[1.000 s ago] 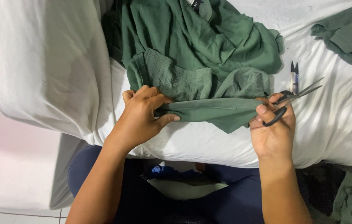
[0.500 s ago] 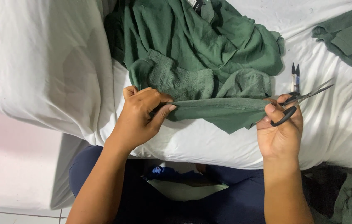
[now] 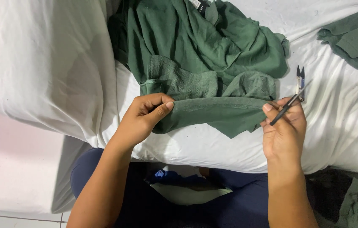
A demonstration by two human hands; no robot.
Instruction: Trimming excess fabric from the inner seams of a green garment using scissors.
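Green garment held taut between both hands

Green garment (image 3: 204, 55) lies bunched on the white sheet (image 3: 339, 126), its folded edge stretched between the hands. Left hand (image 3: 143, 120) pinches that edge between thumb and fingers. Right hand (image 3: 284, 131) grips the opposite end of the edge and holds black scissors (image 3: 288, 106), blades closed, pointing up and right. Thread snips (image 3: 300, 80) rest just beside the scissors. A second green cloth (image 3: 354, 38) lies well apart, top right.
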